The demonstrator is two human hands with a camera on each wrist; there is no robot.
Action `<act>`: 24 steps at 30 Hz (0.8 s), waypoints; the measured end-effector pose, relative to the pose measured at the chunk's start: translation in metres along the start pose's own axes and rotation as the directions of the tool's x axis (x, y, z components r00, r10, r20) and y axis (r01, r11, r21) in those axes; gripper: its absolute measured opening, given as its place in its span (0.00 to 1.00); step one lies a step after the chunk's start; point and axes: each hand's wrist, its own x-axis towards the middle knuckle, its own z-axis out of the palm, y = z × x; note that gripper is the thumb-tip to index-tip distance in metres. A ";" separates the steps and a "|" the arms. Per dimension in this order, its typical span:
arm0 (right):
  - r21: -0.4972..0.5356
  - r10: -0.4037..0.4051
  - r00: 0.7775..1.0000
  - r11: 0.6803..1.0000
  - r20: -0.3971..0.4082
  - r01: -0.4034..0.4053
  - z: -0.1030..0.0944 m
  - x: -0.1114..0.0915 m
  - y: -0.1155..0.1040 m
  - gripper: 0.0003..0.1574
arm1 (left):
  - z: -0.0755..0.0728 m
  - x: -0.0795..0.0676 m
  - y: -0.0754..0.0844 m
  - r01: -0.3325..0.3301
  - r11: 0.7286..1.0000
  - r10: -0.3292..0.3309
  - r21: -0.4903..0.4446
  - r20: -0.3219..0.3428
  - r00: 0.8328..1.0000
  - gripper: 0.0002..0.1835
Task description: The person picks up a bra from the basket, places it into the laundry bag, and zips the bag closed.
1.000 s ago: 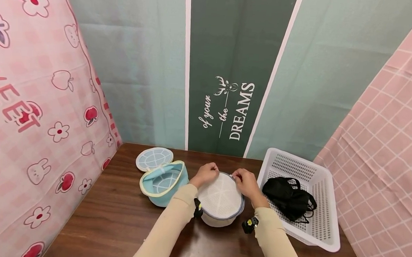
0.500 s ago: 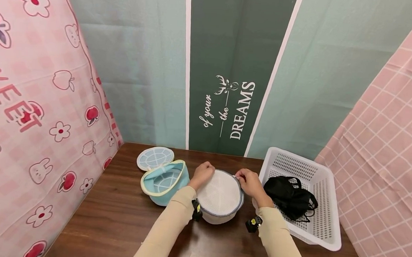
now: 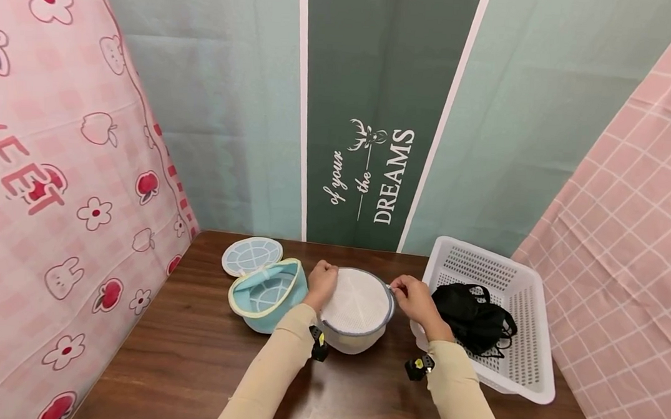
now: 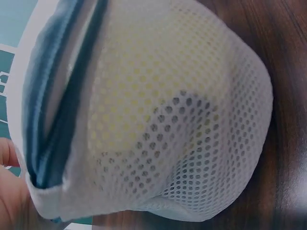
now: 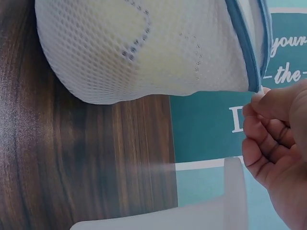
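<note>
A round white mesh laundry bag (image 3: 359,301) with blue trim stands on the table in front of me. My left hand (image 3: 322,285) grips its rim at the far left; in the left wrist view only part of that hand (image 4: 13,199) shows behind the bag. With thumb and forefinger, my right hand (image 3: 416,300) pinches the bag's edge at the right, by the end of the blue trim (image 5: 250,72) in the right wrist view. Two blue bands run there with a narrow gap between them. Something pale yellow with dark marks shows through the mesh.
A light blue mesh bag (image 3: 271,327) stands at the left with its round lid (image 3: 251,256) folded back. To the right is a white plastic basket (image 3: 525,299) holding a black bundle with straps (image 3: 471,318). The wooden table (image 3: 183,353) meets hanging cloths at the back and sides.
The white bag has shifted slightly away from me. My left hand has moved left along its rim, and my right hand has moved a little to the right, still pinching its edge.
</note>
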 end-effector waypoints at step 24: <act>-0.014 0.069 0.992 0.997 -0.105 -0.071 -0.001 -0.014 0.000 0.05 | -0.014 -0.004 -0.004 0.088 0.991 -0.079 -0.098 0.088 0.993 0.06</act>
